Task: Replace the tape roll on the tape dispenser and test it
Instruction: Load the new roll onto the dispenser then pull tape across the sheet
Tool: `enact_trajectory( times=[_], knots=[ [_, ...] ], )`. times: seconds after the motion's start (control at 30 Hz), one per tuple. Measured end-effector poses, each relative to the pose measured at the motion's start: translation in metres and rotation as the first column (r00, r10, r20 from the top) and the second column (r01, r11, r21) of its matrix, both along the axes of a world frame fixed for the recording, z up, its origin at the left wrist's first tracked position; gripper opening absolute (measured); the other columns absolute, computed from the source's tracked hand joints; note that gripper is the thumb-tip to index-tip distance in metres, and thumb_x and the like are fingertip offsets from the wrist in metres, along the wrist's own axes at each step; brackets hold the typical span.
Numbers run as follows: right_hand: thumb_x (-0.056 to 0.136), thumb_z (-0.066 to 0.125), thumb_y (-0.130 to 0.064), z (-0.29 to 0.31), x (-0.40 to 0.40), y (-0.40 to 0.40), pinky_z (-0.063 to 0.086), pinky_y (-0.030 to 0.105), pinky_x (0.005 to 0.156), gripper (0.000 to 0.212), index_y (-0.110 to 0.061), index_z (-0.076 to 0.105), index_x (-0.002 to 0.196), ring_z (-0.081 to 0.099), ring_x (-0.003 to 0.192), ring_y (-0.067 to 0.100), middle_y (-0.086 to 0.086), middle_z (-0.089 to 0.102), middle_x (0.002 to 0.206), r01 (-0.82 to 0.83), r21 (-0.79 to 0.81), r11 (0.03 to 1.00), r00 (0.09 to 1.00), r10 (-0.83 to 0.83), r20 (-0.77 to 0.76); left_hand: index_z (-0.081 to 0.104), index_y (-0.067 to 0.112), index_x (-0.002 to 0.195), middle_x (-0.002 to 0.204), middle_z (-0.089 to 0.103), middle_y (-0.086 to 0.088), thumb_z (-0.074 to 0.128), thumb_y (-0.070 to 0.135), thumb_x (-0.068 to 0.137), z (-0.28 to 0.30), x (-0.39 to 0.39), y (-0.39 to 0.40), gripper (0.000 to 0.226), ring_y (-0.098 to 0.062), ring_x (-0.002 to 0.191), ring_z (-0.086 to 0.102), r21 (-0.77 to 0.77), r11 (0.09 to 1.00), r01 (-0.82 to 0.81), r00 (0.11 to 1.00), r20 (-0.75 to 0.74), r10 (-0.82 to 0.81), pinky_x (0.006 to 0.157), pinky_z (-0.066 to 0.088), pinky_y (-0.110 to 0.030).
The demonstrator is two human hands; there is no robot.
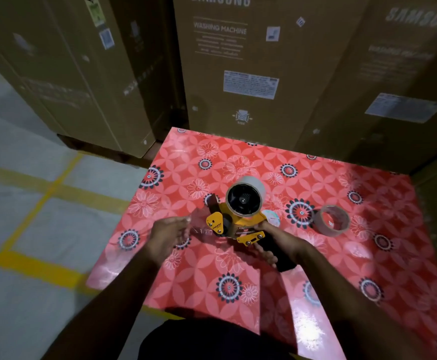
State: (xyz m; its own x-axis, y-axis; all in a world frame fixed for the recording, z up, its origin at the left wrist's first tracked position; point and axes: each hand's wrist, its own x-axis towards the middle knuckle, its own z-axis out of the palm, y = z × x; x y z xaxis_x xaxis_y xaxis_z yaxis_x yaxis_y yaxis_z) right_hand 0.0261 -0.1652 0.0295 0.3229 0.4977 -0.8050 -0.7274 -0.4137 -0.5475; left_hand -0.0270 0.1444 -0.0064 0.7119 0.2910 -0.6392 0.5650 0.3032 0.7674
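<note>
Right hand kept a closed grip round the black handle of the tape dispenser, a rigid tool best held there, above the table. Left hand, left of the dispenser, pinched the thin, sticky clear tape; a fresh roll sat mounted, the spent core to the dispenser's right.

Right hand gripping tape dispenser
</note>
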Motion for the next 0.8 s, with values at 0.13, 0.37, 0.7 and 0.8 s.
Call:
enact_trajectory(
  times=[0.13, 0.37, 0.7, 0.8],
  knots=[
    [0.064, 0.064, -0.070, 0.003, 0.018, 0.023, 0.027, 0.027, 0.044, 0.059, -0.013, 0.054, 0.061, 0.030, 0.036, 0.014, -0.002, 0.037, 0.046, -0.010, 0.005, 1.000, 1.000, 0.010, 0.011, 0.075, -0.001, 0.091, 0.060, 0.071, -0.005, 0.071, -0.005, 0.089, 0.000, 0.021, 0.025, 0.007, -0.011, 0.049, 0.058, 0.078, 0.997, -0.001, 1.000, 0.011, 0.000, 0.051, 0.053, -0.020],
    [0.067, 0.061, -0.070, 0.000, 0.045, 0.028, 0.026, 0.031, 0.047, 0.061, -0.010, 0.052, 0.062, 0.031, 0.039, 0.016, 0.001, 0.037, 0.048, -0.052, -0.004, 0.999, 0.994, 0.052, 0.099, 0.076, -0.002, 0.097, 0.067, 0.068, -0.009, 0.078, 0.000, 0.084, -0.022, 0.046, 0.058, 0.014, -0.015, 0.052, 0.054, 0.207, 0.977, -0.051, 0.999, -0.003, 0.053, 0.047, 0.045, -0.024],
    [0.087, 0.047, -0.063, -0.011, 0.058, 0.048, 0.022, 0.032, 0.047, 0.059, -0.009, 0.051, 0.062, 0.028, 0.039, 0.017, 0.004, 0.036, 0.048, -0.066, -0.058, 0.996, 0.978, 0.076, 0.195, 0.070, 0.008, 0.084, 0.088, 0.073, -0.006, 0.084, 0.012, 0.081, -0.035, 0.061, 0.057, 0.014, -0.010, 0.070, 0.058, 0.751, 0.659, 0.034, 0.999, -0.010, -0.040, 0.055, 0.039, -0.012],
    [0.092, 0.044, -0.060, -0.015, 0.055, 0.047, 0.018, 0.034, 0.048, 0.061, -0.010, 0.054, 0.059, 0.029, 0.038, 0.016, 0.003, 0.039, 0.045, -0.086, -0.058, 0.995, 0.978, 0.096, 0.184, 0.054, 0.017, 0.084, 0.100, 0.060, -0.004, 0.093, 0.036, 0.067, -0.038, 0.053, 0.066, 0.047, -0.025, 0.103, 0.054, 0.840, 0.542, 0.026, 0.998, -0.054, 0.035, 0.089, 0.046, -0.038]
  ],
)
